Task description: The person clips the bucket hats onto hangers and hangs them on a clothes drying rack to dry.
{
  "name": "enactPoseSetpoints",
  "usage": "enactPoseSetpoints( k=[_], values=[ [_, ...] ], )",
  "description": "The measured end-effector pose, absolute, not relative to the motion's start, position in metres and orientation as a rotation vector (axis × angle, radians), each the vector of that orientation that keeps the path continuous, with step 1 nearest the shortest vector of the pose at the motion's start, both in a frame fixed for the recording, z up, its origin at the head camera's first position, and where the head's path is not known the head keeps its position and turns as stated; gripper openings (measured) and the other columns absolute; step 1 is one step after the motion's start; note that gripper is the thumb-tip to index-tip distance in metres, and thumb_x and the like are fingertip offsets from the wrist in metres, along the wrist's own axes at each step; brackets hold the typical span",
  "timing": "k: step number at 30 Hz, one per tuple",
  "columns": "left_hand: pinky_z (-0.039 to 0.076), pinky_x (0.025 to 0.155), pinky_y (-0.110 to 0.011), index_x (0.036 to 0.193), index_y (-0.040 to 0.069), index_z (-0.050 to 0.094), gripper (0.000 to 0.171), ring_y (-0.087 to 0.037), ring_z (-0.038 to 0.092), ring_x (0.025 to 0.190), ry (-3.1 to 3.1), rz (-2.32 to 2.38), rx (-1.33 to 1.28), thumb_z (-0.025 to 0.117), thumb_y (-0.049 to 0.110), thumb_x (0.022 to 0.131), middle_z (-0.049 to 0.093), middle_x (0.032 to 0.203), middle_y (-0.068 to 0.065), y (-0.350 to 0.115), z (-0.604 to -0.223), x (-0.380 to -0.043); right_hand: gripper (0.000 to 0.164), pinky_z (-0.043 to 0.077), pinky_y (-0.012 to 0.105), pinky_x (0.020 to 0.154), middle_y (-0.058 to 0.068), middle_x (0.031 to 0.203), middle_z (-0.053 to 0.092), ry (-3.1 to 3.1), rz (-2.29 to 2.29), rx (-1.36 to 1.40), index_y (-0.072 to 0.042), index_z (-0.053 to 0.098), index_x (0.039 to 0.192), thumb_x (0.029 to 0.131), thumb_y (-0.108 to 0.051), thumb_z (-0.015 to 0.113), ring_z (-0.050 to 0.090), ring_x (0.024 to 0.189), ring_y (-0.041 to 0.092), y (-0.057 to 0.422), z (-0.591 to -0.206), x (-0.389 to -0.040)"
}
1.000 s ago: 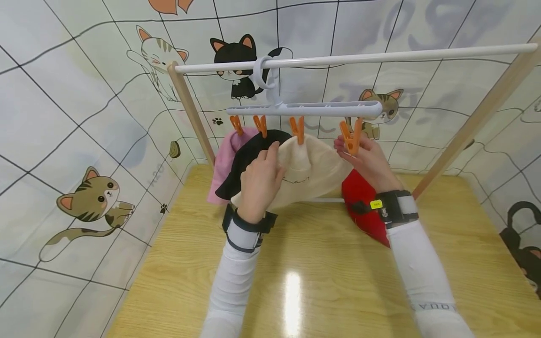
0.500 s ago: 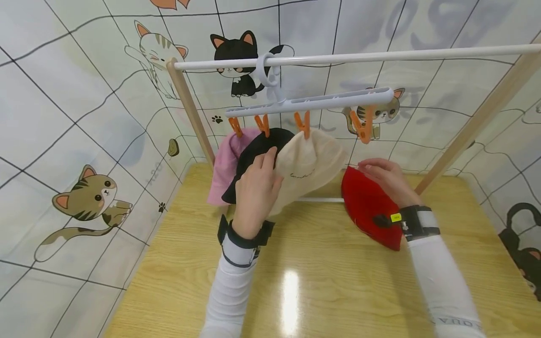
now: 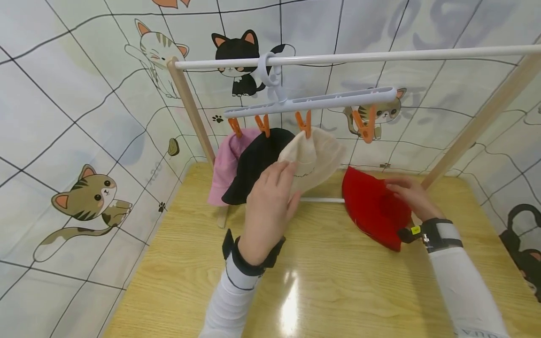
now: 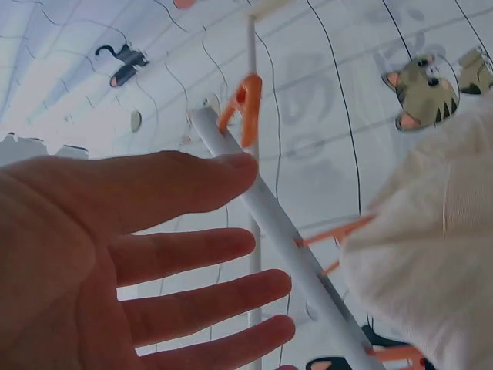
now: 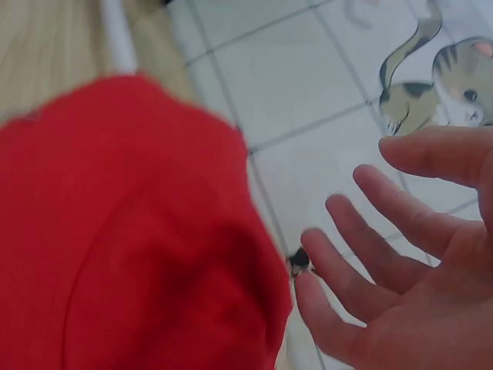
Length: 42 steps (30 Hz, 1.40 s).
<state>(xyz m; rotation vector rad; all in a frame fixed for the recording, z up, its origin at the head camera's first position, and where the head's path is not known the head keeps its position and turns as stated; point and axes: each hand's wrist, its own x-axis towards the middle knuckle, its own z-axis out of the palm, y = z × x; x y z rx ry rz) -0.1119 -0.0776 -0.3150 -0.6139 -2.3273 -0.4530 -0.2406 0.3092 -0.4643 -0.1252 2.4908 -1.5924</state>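
My left hand (image 3: pixel 268 211), fingers extended, overlaps the lower edge of the cream bucket hat (image 3: pixel 323 157) in the head view. The left wrist view shows its palm and spread fingers (image 4: pixel 196 327) with nothing in them, the cream hat off to the right. A red bucket hat (image 3: pixel 367 206) lies on the table, and my right hand (image 3: pixel 412 195) is at its far right side. From the right wrist, the fingers are loosely spread beside the red fabric (image 5: pixel 131 231), apart from it. Orange clips hold the cream, black (image 3: pixel 258 164) and pink (image 3: pixel 224 169) hats on a pale hanger (image 3: pixel 334 101).
One orange clip (image 3: pixel 367 124) at the hanger's right end holds no hat. The hanger hooks over a white rod (image 3: pixel 359 57) between wooden posts (image 3: pixel 477 122). A wooden table (image 3: pixel 338 286) spreads below, with cat-patterned walls behind and beside it.
My right hand has moved from the right-end clip down and right to the red hat. My left hand has shifted slightly down and right. The hanger's right end has risen.
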Motion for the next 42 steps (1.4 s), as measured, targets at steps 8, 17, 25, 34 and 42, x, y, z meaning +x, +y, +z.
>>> enactPoseSetpoints(
  k=[8, 17, 25, 34, 42],
  values=[
    [0.038, 0.103, -0.040, 0.119, 0.002, 0.059, 0.044, -0.031, 0.052, 0.120, -2.355, -0.450, -0.798, 0.077, 0.011, 0.080, 0.061, 0.122, -0.015, -0.055, -0.330, -0.099, 0.053, 0.038, 0.040, 0.090, 0.033, 0.136, 0.040, 2.617, -1.380, -0.111, 0.013, 0.040, 0.135, 0.103, -0.029, 0.044, 0.043, 0.115, 0.038, 0.334, -0.483, -0.229],
    [0.039, 0.102, -0.039, 0.119, 0.014, 0.061, 0.045, -0.025, 0.051, 0.120, -2.528, -0.132, -0.911, 0.077, 0.032, 0.081, 0.061, 0.120, -0.004, -0.016, -0.370, -0.089, 0.045, 0.040, 0.013, 0.074, 0.037, 0.124, 0.046, 2.710, -1.445, -0.141, 0.019, 0.041, 0.126, 0.099, -0.015, 0.051, 0.044, 0.085, -0.008, 0.336, -0.507, -0.218],
    [0.040, 0.099, -0.038, 0.118, 0.018, 0.061, 0.043, -0.023, 0.052, 0.118, -2.649, -0.051, -0.950, 0.075, 0.039, 0.082, 0.061, 0.118, -0.001, 0.003, -0.406, -0.084, 0.047, 0.041, 0.012, 0.073, 0.037, 0.126, 0.044, 2.697, -1.544, -0.030, 0.018, 0.039, 0.130, 0.100, -0.016, 0.049, 0.047, 0.089, 0.001, 0.326, -0.511, -0.214],
    [0.044, 0.092, -0.036, 0.106, 0.020, 0.066, 0.033, -0.019, 0.055, 0.110, -2.716, -0.069, -0.891, 0.078, 0.035, 0.079, 0.065, 0.107, 0.003, 0.006, -0.447, -0.077, 0.061, 0.045, 0.017, 0.070, 0.039, 0.133, 0.032, 2.576, -1.677, 0.180, 0.014, 0.018, 0.142, 0.100, -0.019, 0.048, 0.048, 0.096, 0.024, 0.314, -0.505, -0.218],
    [0.048, 0.088, -0.036, 0.101, 0.017, 0.069, 0.028, -0.020, 0.060, 0.105, -2.741, -0.091, -0.820, 0.076, 0.034, 0.080, 0.067, 0.102, 0.001, 0.001, -0.465, -0.067, 0.077, 0.045, 0.020, 0.069, 0.026, 0.126, 0.027, 2.368, -1.817, 0.269, 0.012, -0.006, 0.146, 0.099, -0.019, 0.047, 0.049, 0.074, 0.006, 0.315, -0.500, -0.231]
  ],
)
